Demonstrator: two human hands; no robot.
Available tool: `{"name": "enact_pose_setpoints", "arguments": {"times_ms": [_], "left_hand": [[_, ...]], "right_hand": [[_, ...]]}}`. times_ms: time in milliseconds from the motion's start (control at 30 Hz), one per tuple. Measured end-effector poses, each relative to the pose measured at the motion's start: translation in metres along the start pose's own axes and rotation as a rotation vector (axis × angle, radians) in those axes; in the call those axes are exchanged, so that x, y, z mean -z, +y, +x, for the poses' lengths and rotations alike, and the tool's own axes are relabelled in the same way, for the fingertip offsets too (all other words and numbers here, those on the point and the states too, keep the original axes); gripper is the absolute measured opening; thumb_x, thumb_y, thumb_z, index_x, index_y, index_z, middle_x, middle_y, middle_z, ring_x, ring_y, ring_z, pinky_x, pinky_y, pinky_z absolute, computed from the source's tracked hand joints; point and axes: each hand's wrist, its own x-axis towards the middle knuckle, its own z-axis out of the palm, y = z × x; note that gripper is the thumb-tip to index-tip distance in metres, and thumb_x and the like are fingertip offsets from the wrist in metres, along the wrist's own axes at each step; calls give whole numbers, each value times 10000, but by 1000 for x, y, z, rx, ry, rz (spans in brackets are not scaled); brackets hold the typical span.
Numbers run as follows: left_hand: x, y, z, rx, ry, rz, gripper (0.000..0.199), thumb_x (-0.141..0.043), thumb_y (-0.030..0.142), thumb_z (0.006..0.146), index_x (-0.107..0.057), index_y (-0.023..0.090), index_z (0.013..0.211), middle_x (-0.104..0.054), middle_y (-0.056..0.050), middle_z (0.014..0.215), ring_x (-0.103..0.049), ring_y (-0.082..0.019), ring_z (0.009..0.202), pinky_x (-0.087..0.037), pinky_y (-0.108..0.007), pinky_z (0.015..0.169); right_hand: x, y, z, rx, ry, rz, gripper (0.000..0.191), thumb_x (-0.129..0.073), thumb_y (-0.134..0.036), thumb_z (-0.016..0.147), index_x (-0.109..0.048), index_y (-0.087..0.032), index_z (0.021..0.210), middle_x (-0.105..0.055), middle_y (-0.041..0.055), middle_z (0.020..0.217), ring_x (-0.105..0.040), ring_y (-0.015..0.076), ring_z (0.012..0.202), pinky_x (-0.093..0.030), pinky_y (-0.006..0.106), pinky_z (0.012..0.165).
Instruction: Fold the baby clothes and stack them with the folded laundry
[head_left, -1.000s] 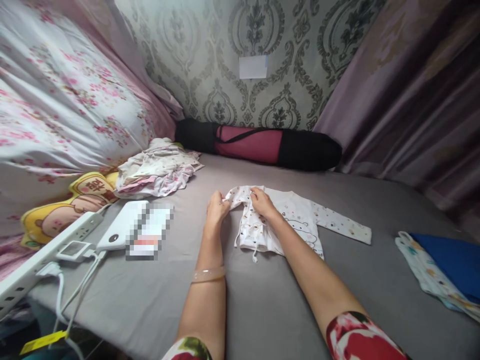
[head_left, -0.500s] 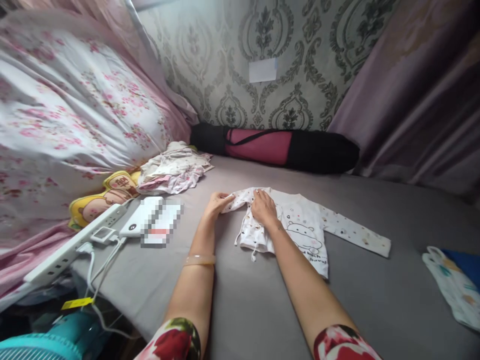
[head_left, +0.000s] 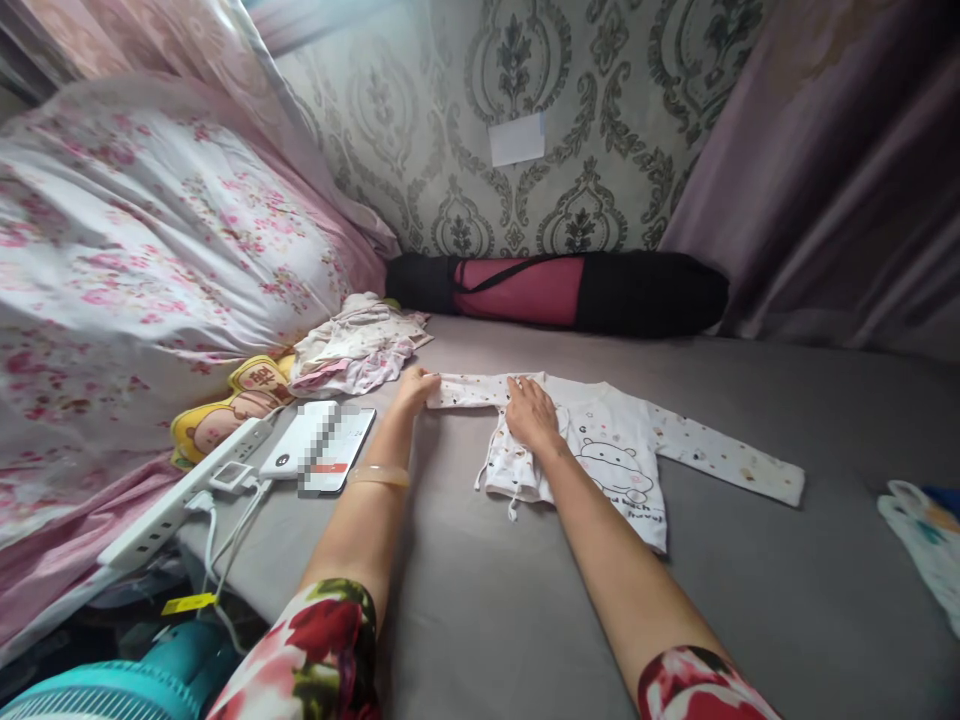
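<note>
A small white baby shirt (head_left: 619, 440) with a cartoon hippo and dotted sleeves lies front up on the grey bed sheet. My left hand (head_left: 415, 389) pinches the cuff of its left-hand sleeve, which is stretched out straight. Flat on the shirt, near where that sleeve joins the body, rests my right hand (head_left: 531, 413), fingers extended. Two thin white tie strings hang from the dotted side part below it. The opposite sleeve (head_left: 727, 455) lies spread out to the right.
Crumpled baby clothes (head_left: 360, 345) lie at the back left beside a yellow cushion (head_left: 232, 410). Nearer are a power strip (head_left: 184, 490) with cables and a white box (head_left: 300, 440). A black and pink bag (head_left: 555, 290) lies along the wall. A teal fan (head_left: 142, 675) stands lower left.
My left hand has moved left with the cuff, drawing the sleeve from slightly bent to straight. My right hand stays on the shirt. The view has shifted slightly.
</note>
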Motion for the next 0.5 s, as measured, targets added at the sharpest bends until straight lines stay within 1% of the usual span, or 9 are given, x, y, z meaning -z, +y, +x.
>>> {"name": "enact_pose_setpoints", "arguments": {"times_ms": [100,167,233,300,400,500], "left_hand": [[-8,0,1,-57,95,94,149,-489,161,855,-570,169,980,-642,-90,941,-611,-238,1003,-473,-316,821],[-12,-4,-3,-116,126,265,209,-430,167,899,-567,184,1056,-639,-124,1024,-598,-264,1061,-452,-356,873],[-14,-9,-8,-177,123,484,258,-365,204,944,-559,189,1113,-632,-151,1071,-610,-284,1048,-455,-384,866],[-14,-15,-12,-218,97,639,298,-320,245,971,-543,186,1160,-617,-165,1116,-621,-289,1027,-466,-392,844],[-12,-20,-13,-253,76,746,325,-302,265,982,-519,175,1207,-596,-167,1154,-631,-282,999,-478,-385,820],[-14,-16,-13,-294,147,799,315,-340,243,963,-555,134,1166,-573,-195,1169,-612,-298,1026,-470,-399,845]], "right_hand": [[-1,0,0,6,7,-17,548,-345,-207,933,-402,-162,1476,-391,118,1520,-321,273,1393,-238,383,1135],[-1,0,-1,8,11,-26,538,-360,-223,930,-428,-172,1461,-389,113,1521,-316,270,1395,-234,381,1137],[-1,-1,-1,3,14,-26,529,-371,-241,928,-447,-184,1449,-388,108,1523,-312,268,1397,-230,382,1139],[0,-3,-2,-10,13,-21,517,-365,-268,938,-460,-193,1441,-386,105,1526,-306,267,1401,-222,385,1141],[2,-5,-3,-20,9,-13,512,-342,-328,963,-457,-197,1443,-374,102,1534,-291,262,1411,-204,386,1147],[4,-6,-4,-28,-13,-12,522,-332,-356,973,-432,-196,1459,-351,99,1549,-274,257,1422,-191,387,1150]]}}
